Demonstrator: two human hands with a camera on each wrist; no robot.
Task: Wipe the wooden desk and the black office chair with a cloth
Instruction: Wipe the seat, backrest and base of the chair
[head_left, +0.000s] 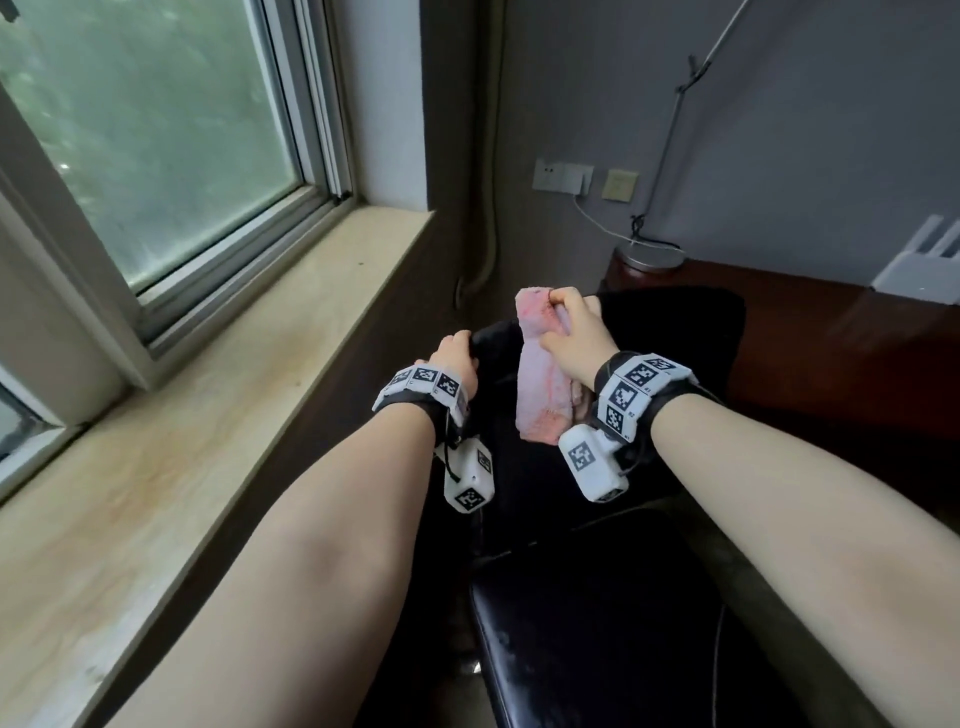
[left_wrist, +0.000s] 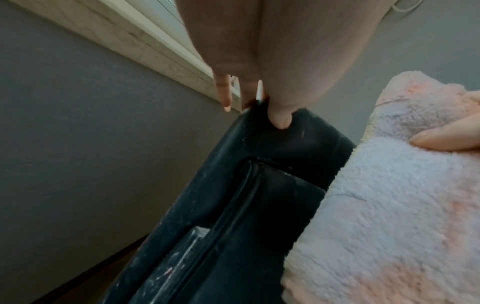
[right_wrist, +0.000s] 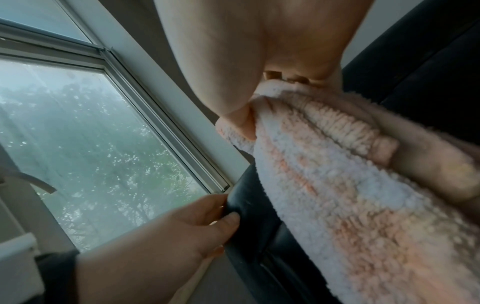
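One black office chair (head_left: 597, 597) — its backrest top gripped by the left hand (head_left: 457, 358). One pink cloth (head_left: 540, 384), pinched in the right hand (head_left: 576, 343) against that backrest. One wooden table (head_left: 831, 343) right of the chair, carrying one lamp base (head_left: 649, 257).

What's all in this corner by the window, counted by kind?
Hands: 2, left hand and right hand
Fluffy pink-and-white cloths: 1
Black leather office chairs: 1
Dark wooden desks: 1
Metal desk lamps: 1
White routers: 1
Total: 7
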